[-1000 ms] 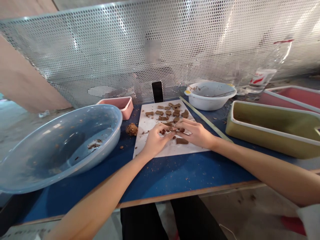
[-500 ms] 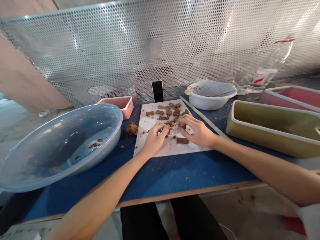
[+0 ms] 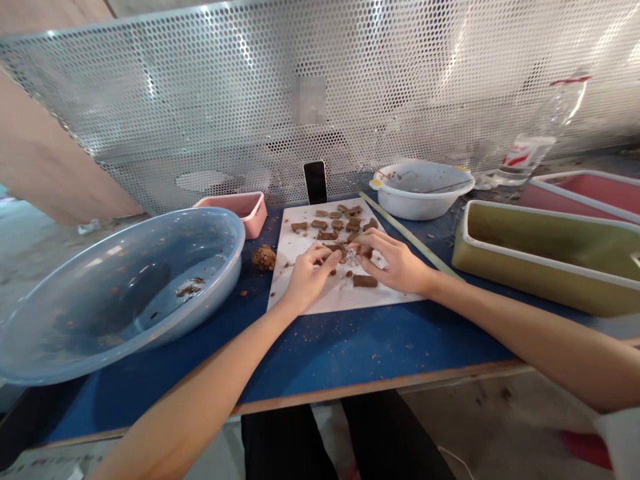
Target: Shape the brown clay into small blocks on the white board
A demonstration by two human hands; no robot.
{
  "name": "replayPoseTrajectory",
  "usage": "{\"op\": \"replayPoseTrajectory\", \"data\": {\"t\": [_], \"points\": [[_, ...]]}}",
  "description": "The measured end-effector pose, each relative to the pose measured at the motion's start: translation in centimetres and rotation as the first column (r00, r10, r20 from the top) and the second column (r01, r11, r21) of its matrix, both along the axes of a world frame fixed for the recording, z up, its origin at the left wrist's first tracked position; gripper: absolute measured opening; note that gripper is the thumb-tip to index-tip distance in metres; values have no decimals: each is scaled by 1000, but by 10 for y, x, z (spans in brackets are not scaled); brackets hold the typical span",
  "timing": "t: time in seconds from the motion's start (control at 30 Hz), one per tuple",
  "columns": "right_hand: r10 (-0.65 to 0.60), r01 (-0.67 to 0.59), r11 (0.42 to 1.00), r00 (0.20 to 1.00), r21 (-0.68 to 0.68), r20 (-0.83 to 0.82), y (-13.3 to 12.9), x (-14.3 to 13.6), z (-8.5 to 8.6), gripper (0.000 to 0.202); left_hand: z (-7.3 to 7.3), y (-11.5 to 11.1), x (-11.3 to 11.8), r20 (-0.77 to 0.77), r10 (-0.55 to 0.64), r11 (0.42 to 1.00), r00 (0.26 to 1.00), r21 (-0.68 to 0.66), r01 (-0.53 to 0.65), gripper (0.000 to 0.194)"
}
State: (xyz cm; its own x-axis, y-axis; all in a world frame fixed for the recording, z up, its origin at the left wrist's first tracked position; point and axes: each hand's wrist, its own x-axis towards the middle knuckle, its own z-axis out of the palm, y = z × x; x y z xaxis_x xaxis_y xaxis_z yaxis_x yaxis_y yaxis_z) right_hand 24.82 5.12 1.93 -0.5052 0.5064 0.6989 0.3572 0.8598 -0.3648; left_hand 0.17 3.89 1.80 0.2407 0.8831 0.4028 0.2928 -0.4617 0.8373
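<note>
Over a white sheet point(image 3: 320, 303), my left hand point(image 3: 309, 275) has its thumb and fingers closed round a small brown clay piece point(image 3: 336, 247). My right hand point(image 3: 390, 261) is just to the right, its fingers curled and pinched; what lies between them is too small to tell. Several brown clay pieces point(image 3: 328, 235) lie on the sheet beyond both hands. A short clay block point(image 3: 365, 281) rests nearer, below my right hand. Crumbs are scattered around the fingers. A rough clay lump point(image 3: 264, 257) sits at the sheet's left edge.
A large blue basin point(image 3: 220, 293) fills the left side, with a pink box point(image 3: 256, 217) behind it. A phone point(image 3: 315, 183) stands upright at the back. To the right are a pale stick point(image 3: 410, 235), a white bowl point(image 3: 420, 203), a bottle point(image 3: 530, 150) and a green planter point(image 3: 530, 277).
The fingers of my left hand have shifted slightly, and the clay piece at their tips shows more clearly. My right hand has hardly moved.
</note>
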Motion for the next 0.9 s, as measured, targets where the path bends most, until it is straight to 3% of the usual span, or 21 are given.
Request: {"op": "replayPoseTrajectory", "data": {"t": [0.17, 0.37, 0.6, 0.9], "points": [[15, -15, 1000, 1000, 5, 14, 1, -1, -2, 25, -1, 1, 0, 6, 9, 1000, 1000, -3, -9, 40], [18, -19, 1000, 999, 9, 47, 1, -2, -2, 24, -1, 1, 0, -33, 0, 1000, 999, 15, 0, 52], [14, -15, 1000, 999, 23, 45, 2, -3, -3, 24, -3, 2, 0, 13, 34, 999, 999, -18, -33, 46], [81, -82, 996, 995, 19, 51, 3, -2, -2, 19, -2, -2, 2, -30, -48, 999, 998, 6, 48, 52]]}}
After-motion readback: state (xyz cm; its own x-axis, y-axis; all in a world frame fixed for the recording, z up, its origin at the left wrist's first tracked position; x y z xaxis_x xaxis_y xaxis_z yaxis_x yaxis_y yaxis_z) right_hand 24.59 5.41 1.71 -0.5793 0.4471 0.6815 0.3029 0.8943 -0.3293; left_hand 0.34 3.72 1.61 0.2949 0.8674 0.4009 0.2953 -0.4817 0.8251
